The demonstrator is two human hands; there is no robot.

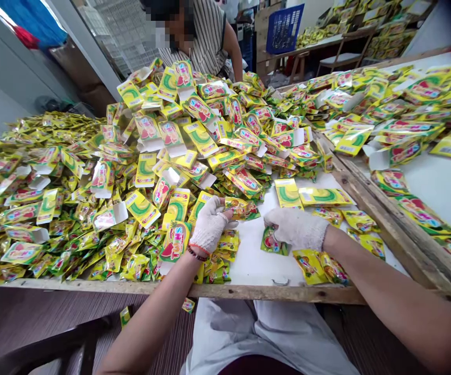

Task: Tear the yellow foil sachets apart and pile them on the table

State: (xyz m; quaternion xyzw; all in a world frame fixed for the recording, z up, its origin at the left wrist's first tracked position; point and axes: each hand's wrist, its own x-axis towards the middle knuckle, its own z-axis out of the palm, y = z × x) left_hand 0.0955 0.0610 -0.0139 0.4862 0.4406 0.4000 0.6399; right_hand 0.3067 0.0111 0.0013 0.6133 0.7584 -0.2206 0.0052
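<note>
My left hand (210,225), in a white knit glove, pinches a yellow sachet (242,209) by its left end, just above the white tabletop (249,260). My right hand (298,227), gloved too, has its fingers closed on a green sachet (273,242) low over the table. Beside my left wrist leans a yellow carton (175,242) printed "TWINS" with a watermelon picture. Several yellow sachets (225,260) lie in a small stack under my left hand. More sachets (319,266) rest below my right wrist.
A high heap of cartons and sachets (143,172) covers the left and back. A wooden rail (385,208) divides off more packs (416,203) on the right. The table's wooden front edge (249,292) runs before my lap. Across the heap stands a person in a striped top (205,36).
</note>
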